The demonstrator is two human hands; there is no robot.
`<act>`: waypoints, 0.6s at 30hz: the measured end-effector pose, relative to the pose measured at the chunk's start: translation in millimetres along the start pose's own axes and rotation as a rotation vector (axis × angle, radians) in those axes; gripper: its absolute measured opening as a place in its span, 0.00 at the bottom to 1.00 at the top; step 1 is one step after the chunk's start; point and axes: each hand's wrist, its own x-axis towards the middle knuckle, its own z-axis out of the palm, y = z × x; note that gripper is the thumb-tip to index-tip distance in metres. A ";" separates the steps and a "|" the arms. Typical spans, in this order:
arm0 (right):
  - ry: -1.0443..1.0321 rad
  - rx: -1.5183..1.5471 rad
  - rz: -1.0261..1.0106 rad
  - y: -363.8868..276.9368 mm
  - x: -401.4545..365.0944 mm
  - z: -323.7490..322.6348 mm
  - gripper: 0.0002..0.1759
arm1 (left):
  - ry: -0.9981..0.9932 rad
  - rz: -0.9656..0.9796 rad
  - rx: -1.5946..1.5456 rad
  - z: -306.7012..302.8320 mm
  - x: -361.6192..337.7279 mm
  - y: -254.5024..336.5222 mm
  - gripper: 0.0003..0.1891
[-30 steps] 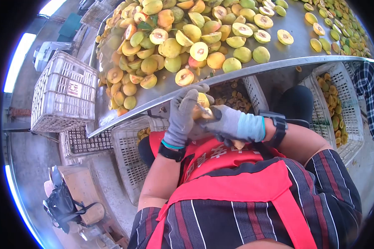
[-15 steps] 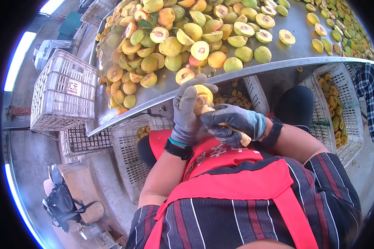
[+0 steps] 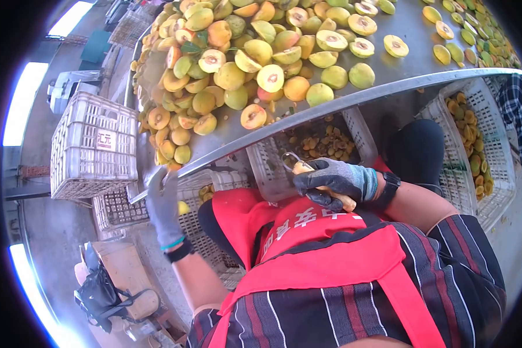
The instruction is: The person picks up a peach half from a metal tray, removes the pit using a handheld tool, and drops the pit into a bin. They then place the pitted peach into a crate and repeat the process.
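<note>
My right hand (image 3: 336,181), in a grey glove with dark palm and fingers, is closed round the light wooden handle of a pitting spoon (image 3: 303,167). A thin metal loop sticks out of the handle's far end. My left hand (image 3: 163,200), gloved too, is out to the left over a white crate, slightly smeared by motion, its fingers stretched out with nothing visible in them. Just right of it is a yellow peach half (image 3: 183,207), apart from the hand. Cut and whole-looking peaches (image 3: 232,75) are heaped on the metal table (image 3: 307,113) ahead.
Under the table edge a crate (image 3: 267,174) holds brownish scraps. Another crate (image 3: 496,180) with peach halves stands at right, and a stacked white crate (image 3: 93,148) at left. A black bag (image 3: 98,296) lies on cardboard at lower left. Plaid cloth (image 3: 519,116) shows far right.
My left hand has swung from the middle out to the left and let go of the peach half. My right hand has stayed nearly in place, and the spoon's metal loop is now exposed.
</note>
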 end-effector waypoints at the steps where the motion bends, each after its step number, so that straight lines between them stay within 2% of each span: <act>1: 0.017 0.006 0.033 -1.5 0.9 0.4 0.14 | -0.077 0.031 -0.045 11.4 5.4 32.3 0.19; 4: 0.077 -0.015 0.027 -3.8 -0.9 4.7 0.14 | -0.220 0.078 -0.203 74.5 25.7 82.6 0.18; 6: 0.070 -0.033 -0.003 -2.4 -3.2 4.0 0.14 | -0.332 0.261 0.017 112.4 42.4 102.4 0.18; 7: 0.078 -0.026 -0.019 -3.4 -4.4 4.5 0.14 | -0.327 0.264 0.011 127.7 49.2 107.2 0.18; 9: 0.093 -0.025 -0.040 -5.2 -5.7 2.6 0.14 | -0.487 0.135 0.213 150.6 58.1 112.7 0.18; 10: 0.128 -0.049 -0.097 -4.8 -4.6 0.3 0.14 | -0.484 0.140 0.209 154.8 58.3 111.2 0.18; 12: 0.161 -0.077 -0.156 -8.7 -3.7 -0.4 0.14 | -0.382 0.258 -0.019 157.4 53.4 109.3 0.21; 13: 0.265 -0.216 -0.219 -14.4 -1.9 0.2 0.14 | -0.212 0.349 -0.121 157.8 46.9 106.9 0.18; 14: 0.371 -0.350 -0.278 -17.2 -0.8 -0.2 0.14 | -0.215 0.354 -0.119 154.9 36.6 111.6 0.18; 16: 0.339 -0.248 -0.316 -18.3 2.7 -1.0 0.15 | -0.286 -0.133 -1.138 145.4 10.9 126.8 0.13; 17: 0.413 -0.381 -0.354 -27.7 1.8 7.9 0.16 | -0.385 -0.164 -1.317 142.9 0.8 128.1 0.09; 18: 0.483 -0.515 -0.390 -35.5 2.4 15.6 0.17 | -0.381 -0.167 -1.315 142.2 -8.2 128.1 0.09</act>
